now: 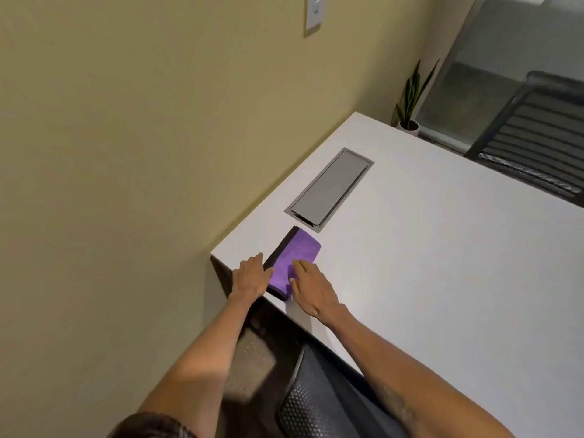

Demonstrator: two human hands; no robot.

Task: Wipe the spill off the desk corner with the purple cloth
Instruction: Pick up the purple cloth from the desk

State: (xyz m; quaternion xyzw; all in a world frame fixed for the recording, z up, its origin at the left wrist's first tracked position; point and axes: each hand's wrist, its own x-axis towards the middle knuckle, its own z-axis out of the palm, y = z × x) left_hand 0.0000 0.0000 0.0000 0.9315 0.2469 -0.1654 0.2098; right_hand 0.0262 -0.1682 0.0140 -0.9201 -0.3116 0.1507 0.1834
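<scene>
So the person is leaning over the near-left corner of a white, flat-topped desk (pixel 442 263), both bare forearms reaching in from the bottom of the view. A folded purple microfibre cloth with a dark edge (pixel 295 257) lies flat on that corner, just short of the grey rectangular cable hatch (pixel 330 186) set into the desktop.

The left hand (pixel 250 276) is laid palm-down with fingers stretched out flat, sitting right at the desk's corner edge and touching the cloth's dark left border; it isn't gripping anything. The right hand (pixel 311 287) is also open and flat, palm down, fingertips pressing on the near-right part of the cloth, with the rest of the hand on bare desk. Neither hand has the cloth pinched or bunched, it's just pressed under flat fingers.

No spill is clear enough to make out on the white surface.

Further back there's a spiky green potted plant in a white pot (pixel 410 99) on the floor by the far corner, a black mesh office chair (pixel 534 134) on the right, and another black mesh chair back (pixel 313 403) right under the arms.
</scene>
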